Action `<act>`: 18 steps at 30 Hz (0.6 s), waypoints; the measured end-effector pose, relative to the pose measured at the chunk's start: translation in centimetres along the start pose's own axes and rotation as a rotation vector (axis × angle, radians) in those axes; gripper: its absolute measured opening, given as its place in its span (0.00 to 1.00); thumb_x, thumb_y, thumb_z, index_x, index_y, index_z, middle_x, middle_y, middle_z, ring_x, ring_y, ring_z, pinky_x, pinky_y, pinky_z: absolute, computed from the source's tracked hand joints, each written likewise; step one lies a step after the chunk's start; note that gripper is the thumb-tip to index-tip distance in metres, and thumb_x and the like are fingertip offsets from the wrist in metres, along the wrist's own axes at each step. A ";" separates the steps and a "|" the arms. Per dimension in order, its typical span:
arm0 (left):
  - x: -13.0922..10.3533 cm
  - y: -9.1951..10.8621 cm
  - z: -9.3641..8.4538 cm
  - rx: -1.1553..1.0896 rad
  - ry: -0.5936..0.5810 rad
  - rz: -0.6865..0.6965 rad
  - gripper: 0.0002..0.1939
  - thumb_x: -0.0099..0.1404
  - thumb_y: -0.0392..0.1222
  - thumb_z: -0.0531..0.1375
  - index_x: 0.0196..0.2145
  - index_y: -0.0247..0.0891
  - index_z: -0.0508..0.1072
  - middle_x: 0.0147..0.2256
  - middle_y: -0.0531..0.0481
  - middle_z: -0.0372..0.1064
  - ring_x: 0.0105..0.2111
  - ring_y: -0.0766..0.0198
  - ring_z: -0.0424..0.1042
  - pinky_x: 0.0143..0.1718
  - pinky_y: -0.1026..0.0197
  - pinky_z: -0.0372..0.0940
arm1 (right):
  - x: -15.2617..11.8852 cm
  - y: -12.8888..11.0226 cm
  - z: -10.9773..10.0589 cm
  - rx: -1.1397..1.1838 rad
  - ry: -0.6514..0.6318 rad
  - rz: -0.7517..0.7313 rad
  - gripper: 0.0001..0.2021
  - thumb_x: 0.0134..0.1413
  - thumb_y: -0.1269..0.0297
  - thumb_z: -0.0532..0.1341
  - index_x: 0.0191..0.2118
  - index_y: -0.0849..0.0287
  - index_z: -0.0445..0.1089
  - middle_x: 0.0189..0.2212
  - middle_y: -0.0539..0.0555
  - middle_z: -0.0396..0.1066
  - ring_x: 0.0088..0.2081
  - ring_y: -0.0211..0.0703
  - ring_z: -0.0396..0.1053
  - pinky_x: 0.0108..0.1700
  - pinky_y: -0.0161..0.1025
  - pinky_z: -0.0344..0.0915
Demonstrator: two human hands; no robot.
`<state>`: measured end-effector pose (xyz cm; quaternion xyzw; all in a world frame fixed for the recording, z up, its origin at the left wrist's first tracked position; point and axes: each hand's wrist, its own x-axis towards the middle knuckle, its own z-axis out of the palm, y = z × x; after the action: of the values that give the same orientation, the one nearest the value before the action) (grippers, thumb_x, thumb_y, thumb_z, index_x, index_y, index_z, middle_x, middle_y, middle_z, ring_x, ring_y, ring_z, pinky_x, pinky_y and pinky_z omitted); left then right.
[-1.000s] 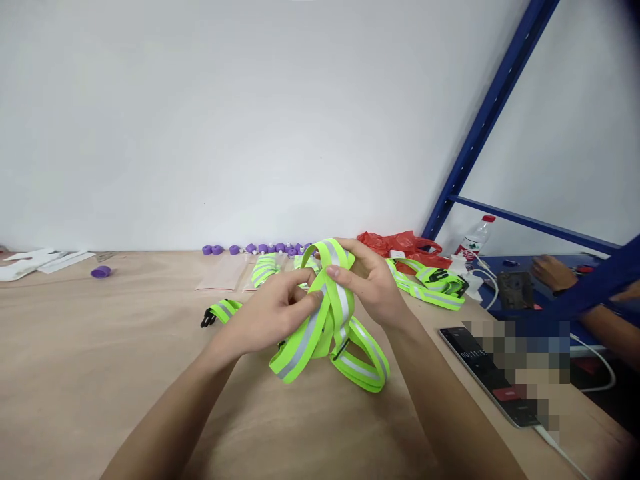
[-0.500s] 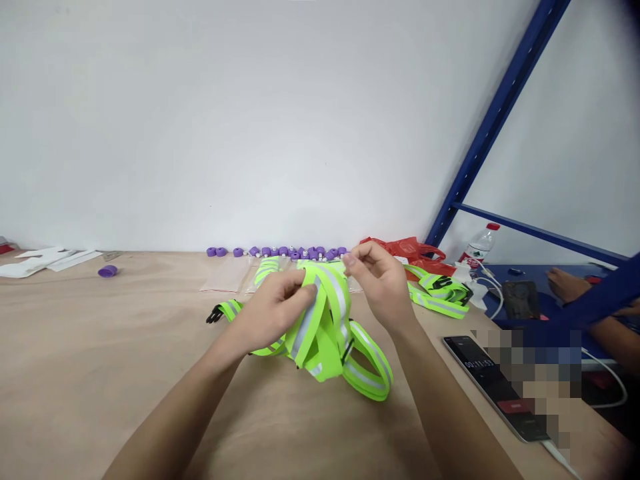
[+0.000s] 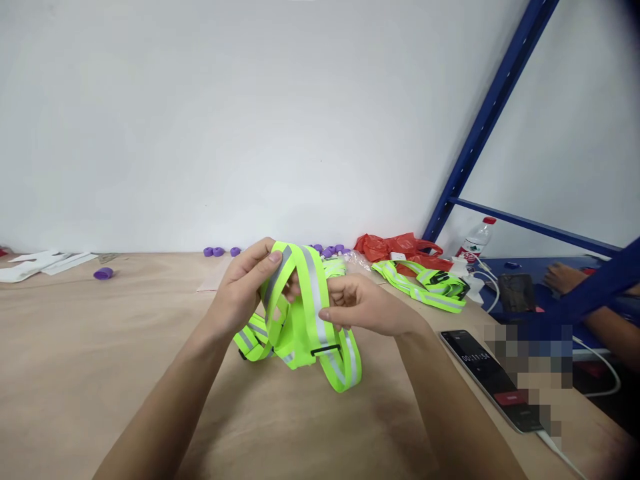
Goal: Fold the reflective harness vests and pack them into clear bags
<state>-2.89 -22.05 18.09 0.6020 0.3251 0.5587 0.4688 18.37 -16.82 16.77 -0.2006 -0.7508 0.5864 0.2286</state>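
Observation:
Bright yellow-green straps [image 3: 314, 293] with silver reflective stripes hang in loops above the table. My left hand [image 3: 245, 283] pinches the top of one loop between thumb and fingers. On the other side, my right hand [image 3: 363, 303] grips a strap, its thumb lying on the silver stripe and its fingers partly behind the band. A black slider [image 3: 325, 349] sits on the strap below my right hand. The lower loops hang near the brown table surface [image 3: 250, 427]. Another bundle of the same straps [image 3: 425, 285] lies to the right.
Purple round pieces [image 3: 218, 252] line the wall. A red plastic bag [image 3: 400, 248], a bottle [image 3: 477, 240] and a phone [image 3: 487, 377] with a cable are at the right. Beyond the blue frame [image 3: 493, 107] another person's hand [image 3: 565, 277] shows. White strips [image 3: 40, 265] lie far left.
My right hand has moved down and closed on the strap. My left hand has moved slightly up and left, lifting the strap into an open loop. The black clip at the left no longer sticks out.

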 end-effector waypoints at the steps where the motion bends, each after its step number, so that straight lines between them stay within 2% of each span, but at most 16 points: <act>1: 0.0 0.0 -0.1 -0.006 0.019 0.012 0.13 0.69 0.50 0.60 0.32 0.40 0.66 0.23 0.55 0.69 0.18 0.67 0.66 0.18 0.66 0.58 | 0.0 -0.1 0.1 -0.012 -0.009 -0.030 0.09 0.53 0.61 0.66 0.38 0.60 0.73 0.26 0.48 0.72 0.28 0.38 0.71 0.31 0.35 0.68; 5: 0.1 0.1 -0.5 0.065 0.025 0.135 0.14 0.66 0.53 0.62 0.32 0.41 0.69 0.31 0.49 0.73 0.30 0.60 0.73 0.28 0.61 0.65 | 0.0 -0.3 0.3 0.016 -0.050 -0.087 0.08 0.53 0.67 0.63 0.40 0.60 0.75 0.37 0.53 0.77 0.42 0.45 0.75 0.45 0.42 0.71; 8: -0.1 0.3 -1.1 0.153 0.001 0.207 0.14 0.65 0.54 0.63 0.31 0.41 0.71 0.34 0.47 0.74 0.38 0.54 0.74 0.35 0.56 0.67 | -0.4 -0.5 -0.1 0.092 -0.211 0.010 0.09 0.56 0.65 0.62 0.43 0.59 0.72 0.34 0.52 0.78 0.37 0.44 0.77 0.43 0.43 0.72; 10: -0.2 0.6 -1.6 0.168 0.016 0.258 0.14 0.64 0.53 0.64 0.28 0.42 0.72 0.31 0.48 0.72 0.35 0.55 0.73 0.34 0.56 0.67 | -0.8 -0.5 -0.5 0.111 -0.292 0.088 0.10 0.58 0.62 0.62 0.45 0.56 0.70 0.29 0.48 0.77 0.31 0.42 0.76 0.38 0.40 0.72; 12: -0.2 1.0 -2.1 0.138 0.067 0.340 0.12 0.61 0.52 0.66 0.27 0.43 0.74 0.27 0.50 0.70 0.30 0.57 0.71 0.31 0.56 0.65 | -1.1 -0.4 -0.9 0.080 -0.321 0.152 0.10 0.57 0.61 0.63 0.44 0.55 0.69 0.26 0.45 0.75 0.26 0.40 0.74 0.32 0.37 0.70; 14: -0.1 1.5 -2.8 0.101 0.139 0.439 0.08 0.59 0.49 0.67 0.27 0.44 0.76 0.26 0.51 0.69 0.27 0.59 0.68 0.29 0.56 0.64 | -1.2 -0.2 -1.3 -0.002 -0.287 0.197 0.08 0.55 0.61 0.65 0.41 0.54 0.69 0.24 0.44 0.74 0.23 0.39 0.72 0.28 0.35 0.68; 18: 0.1 2.5 -4.8 0.064 0.341 0.584 0.05 0.55 0.44 0.68 0.26 0.42 0.77 0.28 0.48 0.69 0.28 0.58 0.67 0.29 0.54 0.62 | -0.9 0.6 -2.3 -0.309 -0.092 0.294 0.08 0.52 0.59 0.67 0.33 0.54 0.68 0.20 0.46 0.72 0.20 0.39 0.68 0.22 0.33 0.59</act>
<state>-7.87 -21.82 20.13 0.5819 0.2300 0.7515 0.2091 20.50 -15.36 16.57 -0.3133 -0.8043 0.4997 0.0725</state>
